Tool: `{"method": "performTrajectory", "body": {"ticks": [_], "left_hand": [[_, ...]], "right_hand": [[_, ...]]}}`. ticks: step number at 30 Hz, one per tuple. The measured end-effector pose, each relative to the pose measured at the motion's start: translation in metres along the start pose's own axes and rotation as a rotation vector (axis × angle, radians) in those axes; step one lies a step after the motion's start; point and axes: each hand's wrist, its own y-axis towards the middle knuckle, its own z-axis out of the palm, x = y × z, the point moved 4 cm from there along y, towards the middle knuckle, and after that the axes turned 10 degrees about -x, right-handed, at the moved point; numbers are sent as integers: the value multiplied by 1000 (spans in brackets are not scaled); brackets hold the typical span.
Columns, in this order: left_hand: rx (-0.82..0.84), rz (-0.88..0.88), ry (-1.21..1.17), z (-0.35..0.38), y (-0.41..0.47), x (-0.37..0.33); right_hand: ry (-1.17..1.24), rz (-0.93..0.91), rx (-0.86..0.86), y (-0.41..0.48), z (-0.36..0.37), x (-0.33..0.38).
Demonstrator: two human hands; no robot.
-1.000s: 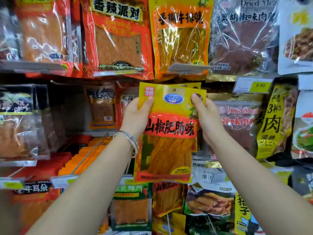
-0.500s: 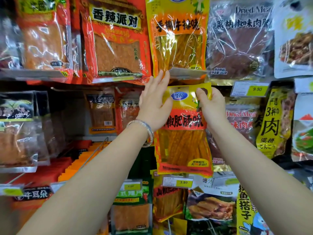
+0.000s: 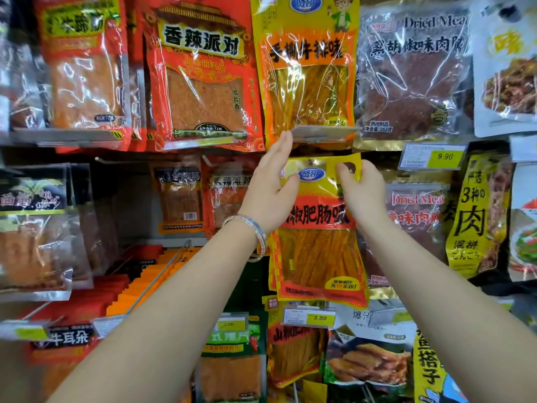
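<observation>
A yellow and red snack packet (image 3: 319, 257) with orange strips showing through its window hangs upright at the middle of the display rack. My right hand (image 3: 363, 190) pinches its top right corner near the hang hole. My left hand (image 3: 270, 193) is at the packet's top left. Its fingers point straight up towards the shelf strip above, and its thumb lies on the packet front beside the blue logo. A silver bracelet (image 3: 252, 228) is on my left wrist. The hook behind the packet is hidden.
Hanging snack packets fill the rack: a red one (image 3: 203, 77), a yellow one (image 3: 308, 68) and dried meat (image 3: 412, 71) above. Price tags read 3.80 (image 3: 309, 317) and 9.90 (image 3: 433, 156). A bare metal peg (image 3: 174, 257) sticks out at lower left.
The packet has risen and moved right, closer to the rack. My left hand opened from gripping its edge to straight fingers; my right hand still pinches the top corner.
</observation>
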Motion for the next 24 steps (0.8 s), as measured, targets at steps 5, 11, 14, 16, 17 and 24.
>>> {"method": "performTrajectory", "body": {"ticks": [5,11,14,16,17,24], "left_hand": [[-6,2,-17,2,0,2],[-2,-19,-3,3,-15,12],[15,-91,-1,2,-46,27],[16,-166,-20,-4,-76,40],[7,-211,-38,-9,-95,47],[-146,-781,-3,-50,-299,106]], "right_hand": [[-200,-96,-10,2,18,-4],[-294,-70,-40,-11,13,-21],[-297,-125,-59,-45,4,-21],[-139,-120,14,-78,3,-21],[-36,-91,79,-97,4,-21],[97,250,738,-275,39,-60]]}}
